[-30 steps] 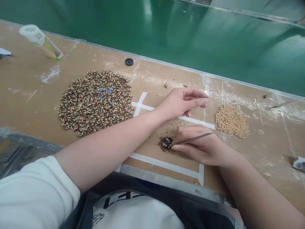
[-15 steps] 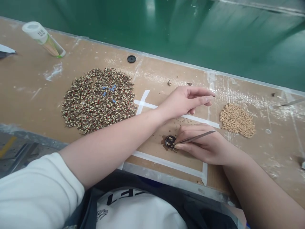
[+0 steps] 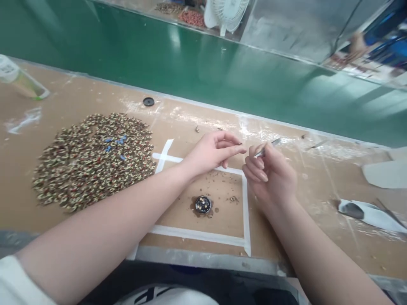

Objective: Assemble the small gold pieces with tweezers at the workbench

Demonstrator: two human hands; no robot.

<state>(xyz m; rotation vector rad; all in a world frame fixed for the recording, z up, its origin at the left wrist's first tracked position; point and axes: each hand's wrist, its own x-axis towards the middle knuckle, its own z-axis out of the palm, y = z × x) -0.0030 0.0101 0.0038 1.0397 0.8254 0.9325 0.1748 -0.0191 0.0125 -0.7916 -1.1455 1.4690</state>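
My left hand (image 3: 216, 153) is held over the taped area, thumb and forefinger pinched on a tiny dark piece too small to name. Close to its right, my right hand (image 3: 273, 173) is raised with slim metal tweezers (image 3: 276, 142) in its closed fingers. Below them a small round black dish (image 3: 203, 204) holds dark liquid and several pale beads, with brown stains around it. One small brown-and-cream piece (image 3: 233, 198) lies right of the dish. A wide pile of small brown, cream and red pieces (image 3: 98, 161) spreads beyond my left forearm.
White tape (image 3: 200, 234) marks a rectangle on the brown tabletop. A black cap (image 3: 148, 101) and a clear tube of sticks (image 3: 23, 80) stand left. A white-and-dark object (image 3: 365, 212) lies right. Across the green surface are a fan (image 3: 225, 12) and another person's hand (image 3: 358, 48).
My right hand has lifted from the dish with the tweezers, up beside my left fingertips. It now hides the beige bead pile. The view has tilted up and shifted right.
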